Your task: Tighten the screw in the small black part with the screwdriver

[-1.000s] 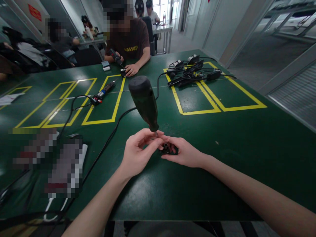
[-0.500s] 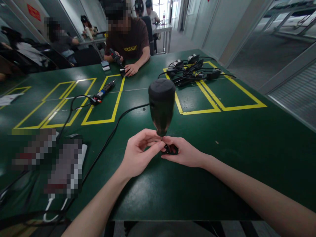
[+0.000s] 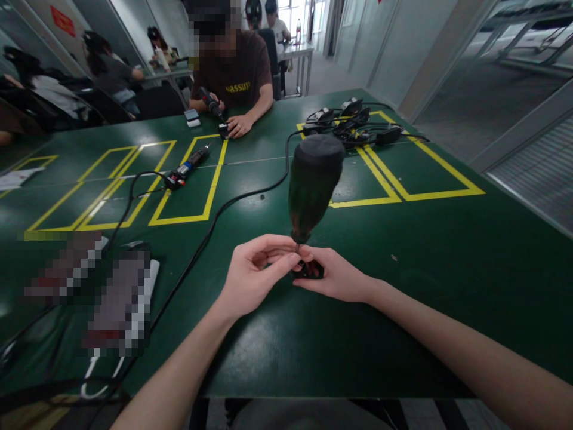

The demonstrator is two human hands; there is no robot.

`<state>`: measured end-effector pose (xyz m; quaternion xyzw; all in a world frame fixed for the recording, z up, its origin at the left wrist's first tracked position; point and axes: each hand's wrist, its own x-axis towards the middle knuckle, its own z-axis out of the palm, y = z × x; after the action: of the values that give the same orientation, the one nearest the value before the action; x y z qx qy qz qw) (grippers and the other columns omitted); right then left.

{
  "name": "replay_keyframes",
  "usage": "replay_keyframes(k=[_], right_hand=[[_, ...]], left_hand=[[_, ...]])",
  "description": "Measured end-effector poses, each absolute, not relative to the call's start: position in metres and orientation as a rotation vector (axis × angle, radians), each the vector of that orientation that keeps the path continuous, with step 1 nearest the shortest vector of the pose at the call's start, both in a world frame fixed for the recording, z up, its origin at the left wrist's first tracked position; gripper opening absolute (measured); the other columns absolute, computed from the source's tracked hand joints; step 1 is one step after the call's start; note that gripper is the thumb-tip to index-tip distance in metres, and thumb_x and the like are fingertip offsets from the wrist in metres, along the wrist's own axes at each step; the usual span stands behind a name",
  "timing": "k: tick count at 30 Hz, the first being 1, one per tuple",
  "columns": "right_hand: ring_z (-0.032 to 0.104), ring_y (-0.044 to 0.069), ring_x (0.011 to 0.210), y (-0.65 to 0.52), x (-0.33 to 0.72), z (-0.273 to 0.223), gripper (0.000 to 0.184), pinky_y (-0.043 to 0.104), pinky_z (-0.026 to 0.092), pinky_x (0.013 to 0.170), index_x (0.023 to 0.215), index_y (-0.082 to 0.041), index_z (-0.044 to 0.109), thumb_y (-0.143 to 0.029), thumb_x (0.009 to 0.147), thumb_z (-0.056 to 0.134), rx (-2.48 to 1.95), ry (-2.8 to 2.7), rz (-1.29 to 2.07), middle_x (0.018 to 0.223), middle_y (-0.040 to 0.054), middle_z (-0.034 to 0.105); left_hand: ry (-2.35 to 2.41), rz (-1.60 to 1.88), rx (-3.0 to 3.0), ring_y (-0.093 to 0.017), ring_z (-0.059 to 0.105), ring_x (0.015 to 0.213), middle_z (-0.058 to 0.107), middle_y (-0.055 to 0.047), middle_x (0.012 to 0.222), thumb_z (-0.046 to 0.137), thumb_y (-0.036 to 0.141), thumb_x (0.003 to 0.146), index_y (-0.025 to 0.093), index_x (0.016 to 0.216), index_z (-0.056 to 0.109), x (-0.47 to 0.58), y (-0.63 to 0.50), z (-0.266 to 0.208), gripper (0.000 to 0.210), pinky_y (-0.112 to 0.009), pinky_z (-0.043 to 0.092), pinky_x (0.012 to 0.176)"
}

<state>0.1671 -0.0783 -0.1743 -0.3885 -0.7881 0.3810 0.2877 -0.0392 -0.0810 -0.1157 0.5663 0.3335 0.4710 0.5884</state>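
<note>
Currently the screwdriver (image 3: 314, 185) stands over the small black part (image 3: 308, 272), its thick dark handle leaning away to the right. One second ago the handle leaned left; half a second ago it was close to upright — so the top has swung across while both hands kept nearly the same place.

Left hand (image 3: 253, 278): thumb and fingers pinching the thin shaft just below the handle; exact contact partly hidden. Right hand (image 3: 338, 273): fingers curled about the black part, low over the green counter (image 3: 358, 352), thumb along its near side. Fingertips of both hands nearly meet at the shaft; whether they touch, cannot tell.

Cable (image 3: 233, 200), left of the handle: its run up to the black cable heap (image 3: 353, 124) shows unbroken now — half a second ago the handle covered part of it.
</note>
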Motion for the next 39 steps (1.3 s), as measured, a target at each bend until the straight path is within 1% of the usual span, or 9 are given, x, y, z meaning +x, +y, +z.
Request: replay_keyframes(k=[5, 11, 14, 18, 26, 30, 33, 35, 39], right_hand=[[0.056, 0.013, 0.064, -0.0779, 0.1672, -0.1779, 0.025, 0.025, 0.042, 0.06, 0.1, -0.019, 0.062, -0.031, 0.086, 0.079, -1.024, -2.111, 1.003, 0.078, -0.0028, 0.06], [0.057, 0.014, 0.064, -0.0778, 0.1675, -0.1782, 0.023, 0.026, 0.043, 0.06, 0.099, -0.019, 0.064, -0.029, 0.085, 0.08, -1.014, -2.108, 0.979, 0.079, -0.0022, 0.062], [0.06, 0.015, 0.066, -0.0781, 0.1675, -0.1766, 0.024, 0.027, 0.045, 0.062, 0.101, -0.018, 0.064, -0.029, 0.086, 0.079, -1.023, -2.105, 0.992, 0.08, -0.0013, 0.064], [0.058, 0.014, 0.064, -0.0777, 0.1676, -0.1776, 0.028, 0.027, 0.044, 0.061, 0.107, -0.017, 0.064, -0.028, 0.086, 0.08, -0.992, -2.116, 0.974, 0.08, -0.0018, 0.062], [0.058, 0.013, 0.065, -0.0776, 0.1679, -0.1781, 0.025, 0.026, 0.044, 0.06, 0.101, -0.019, 0.063, -0.029, 0.086, 0.079, -0.997, -2.104, 0.982, 0.079, -0.0025, 0.062], [0.059, 0.014, 0.066, -0.0775, 0.1676, -0.1752, 0.027, 0.026, 0.045, 0.062, 0.107, -0.02, 0.064, -0.028, 0.087, 0.079, -1.001, -2.11, 1.003, 0.08, -0.002, 0.063], [0.058, 0.013, 0.065, -0.0771, 0.168, -0.1761, 0.028, 0.026, 0.045, 0.062, 0.11, -0.019, 0.064, -0.029, 0.087, 0.078, -0.999, -2.123, 1.004, 0.08, -0.0019, 0.063], [0.058, 0.013, 0.065, -0.077, 0.1683, -0.178, 0.033, 0.026, 0.045, 0.061, 0.115, -0.017, 0.064, -0.029, 0.087, 0.078, -0.988, -2.117, 1.003, 0.081, -0.0018, 0.063], [0.056, 0.013, 0.064, -0.0776, 0.168, -0.1801, 0.029, 0.026, 0.044, 0.061, 0.11, -0.017, 0.065, -0.029, 0.086, 0.079, -0.964, -2.101, 0.975, 0.079, -0.0024, 0.061]], left_hand=[[0.8, 1.108, 1.391, -0.014, 0.078, 0.071, 0.084, -0.011, 0.093, 0.081, 0.036, 0.088, 0.013, 0.093, 0.084, -0.0404, -0.0781, -0.1137, 0.024, -0.025, 0.068, 0.072], [0.751, 1.151, 1.299, -0.015, 0.08, 0.074, 0.084, -0.006, 0.086, 0.087, 0.028, 0.081, 0.015, 0.086, 0.078, -0.0386, -0.0784, -0.1141, 0.016, -0.022, 0.068, 0.071], [0.735, 1.134, 1.284, -0.017, 0.081, 0.08, 0.085, -0.008, 0.091, 0.087, 0.025, 0.082, 0.015, 0.092, 0.076, -0.0388, -0.0796, -0.1138, 0.018, -0.024, 0.068, 0.072], [0.745, 1.124, 1.31, -0.016, 0.081, 0.078, 0.085, -0.01, 0.1, 0.081, 0.031, 0.088, 0.015, 0.103, 0.081, -0.039, -0.079, -0.1134, 0.022, -0.025, 0.069, 0.075], [0.792, 1.142, 1.297, -0.017, 0.08, 0.074, 0.084, -0.007, 0.089, 0.087, 0.033, 0.082, 0.014, 0.09, 0.076, -0.0388, -0.0791, -0.1132, 0.024, -0.027, 0.069, 0.07], [0.735, 1.129, 1.31, -0.019, 0.082, 0.084, 0.084, -0.011, 0.102, 0.081, 0.039, 0.088, 0.014, 0.103, 0.078, -0.0382, -0.081, -0.1121, 0.029, -0.026, 0.069, 0.073], [0.734, 1.124, 1.329, -0.016, 0.081, 0.08, 0.084, -0.012, 0.103, 0.078, 0.038, 0.092, 0.014, 0.109, 0.08, -0.0367, -0.0806, -0.1132, 0.03, -0.024, 0.069, 0.075], [0.743, 1.138, 1.323, -0.015, 0.081, 0.077, 0.085, -0.01, 0.099, 0.078, 0.036, 0.091, 0.014, 0.106, 0.081, -0.0359, -0.0799, -0.1144, 0.027, -0.023, 0.069, 0.075], [0.751, 1.167, 1.287, -0.016, 0.082, 0.08, 0.085, -0.009, 0.097, 0.084, 0.032, 0.086, 0.014, 0.097, 0.079, -0.0359, -0.0795, -0.1153, 0.022, -0.023, 0.069, 0.073]])
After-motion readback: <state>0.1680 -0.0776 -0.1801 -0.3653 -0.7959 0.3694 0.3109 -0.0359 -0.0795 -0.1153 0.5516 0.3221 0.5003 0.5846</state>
